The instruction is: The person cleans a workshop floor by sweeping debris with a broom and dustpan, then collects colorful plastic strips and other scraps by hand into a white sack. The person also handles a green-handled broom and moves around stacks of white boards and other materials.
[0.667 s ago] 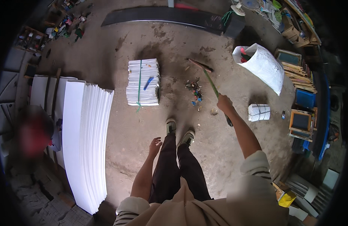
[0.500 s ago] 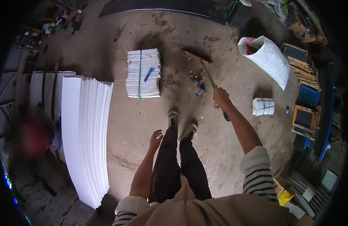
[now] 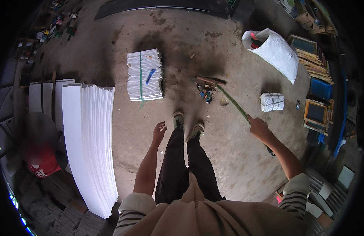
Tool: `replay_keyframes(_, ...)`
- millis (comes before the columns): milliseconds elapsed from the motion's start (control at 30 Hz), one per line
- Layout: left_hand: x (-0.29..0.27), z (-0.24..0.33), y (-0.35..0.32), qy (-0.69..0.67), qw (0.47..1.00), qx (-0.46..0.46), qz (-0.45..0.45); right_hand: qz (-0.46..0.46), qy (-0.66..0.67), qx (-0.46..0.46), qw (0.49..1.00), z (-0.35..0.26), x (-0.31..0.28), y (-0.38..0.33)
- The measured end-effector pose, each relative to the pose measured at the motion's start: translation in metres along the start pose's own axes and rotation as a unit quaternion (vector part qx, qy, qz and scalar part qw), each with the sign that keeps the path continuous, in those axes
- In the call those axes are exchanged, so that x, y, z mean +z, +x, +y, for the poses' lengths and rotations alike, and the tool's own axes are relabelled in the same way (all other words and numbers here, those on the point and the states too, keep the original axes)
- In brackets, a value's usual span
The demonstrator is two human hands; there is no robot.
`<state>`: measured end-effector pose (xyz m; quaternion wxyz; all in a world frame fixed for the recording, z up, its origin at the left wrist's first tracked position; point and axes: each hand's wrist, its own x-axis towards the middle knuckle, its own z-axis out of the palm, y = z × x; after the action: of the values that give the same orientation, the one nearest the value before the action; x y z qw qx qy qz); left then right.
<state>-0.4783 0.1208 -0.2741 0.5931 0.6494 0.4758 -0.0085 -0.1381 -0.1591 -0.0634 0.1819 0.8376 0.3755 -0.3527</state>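
My right hand [image 3: 260, 128] is closed around the green handle of a broom [image 3: 234, 101]. The handle slants away from me to the left and ends in a narrow reddish-brown head resting on the floor. Just on my side of that head lies a small heap of mixed debris [image 3: 206, 94] with blue and dark bits. My left hand [image 3: 159, 131] hangs beside my left leg, fingers apart, holding nothing. Beyond it stands a stack of white sheets [image 3: 131, 83] tied with green string, with a blue cutter knife [image 3: 150, 76] on top.
A tall stack of white boards [image 3: 91, 145] stands at left, and a person in red [image 3: 44, 163] is behind it. To the right are an open white sack [image 3: 274, 53], a wrapped white bundle [image 3: 272, 102] and wooden frames [image 3: 317, 113]. A dark slab [image 3: 162, 7] lies at the far edge.
My right hand has moved right and nearer to me, drawing the broom along. The broom head now sits against the debris, which is gathered closer together. My left hand remains free.
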Motion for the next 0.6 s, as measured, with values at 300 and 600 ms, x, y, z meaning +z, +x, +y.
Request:
replay_keyframes(300,0.022,-0.001,-0.024,0.03,0.999,0.0,-0.021,0.112,0.013,-0.005,0.994,-0.022,0.041,0.051)
replay_keyframes(600,0.026,-0.018,-0.037,0.008,1.0,0.011,-0.017,0.043,0.085,0.022,0.995,0.021,0.057,-0.013)
